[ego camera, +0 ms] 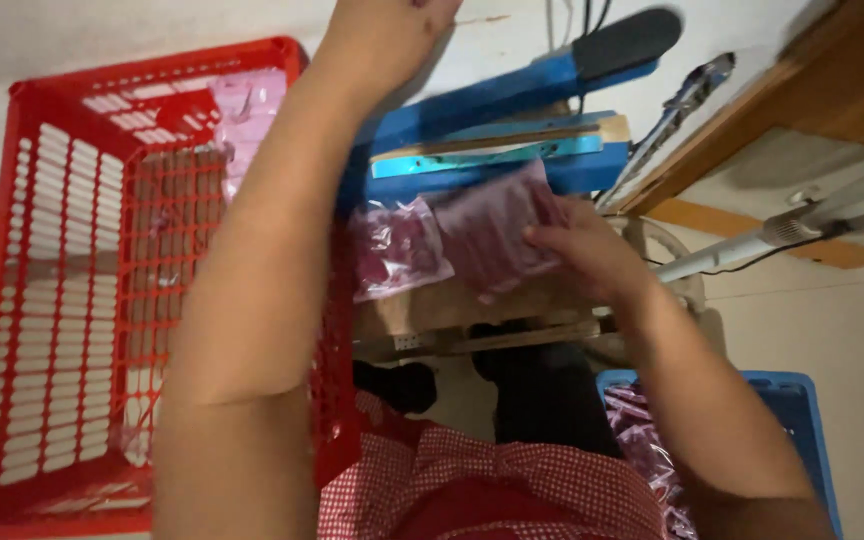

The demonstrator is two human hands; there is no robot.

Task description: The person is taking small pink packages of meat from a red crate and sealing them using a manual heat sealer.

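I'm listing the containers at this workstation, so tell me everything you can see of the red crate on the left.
The red crate looks like moulded plastic, rectangular, with slotted walls and an open lattice floor. It is seen from above, at the person's left side, next to the blue sealing machine. A pink packet lies in its far corner; otherwise it holds little. The left forearm crosses over its right wall, hiding part of it; whether they touch, I cannot tell.

2 clear pink-filled bags (452, 240) on blue sealer, 1 pink bag (244, 105) in red crate, more (642, 440) in blue bin
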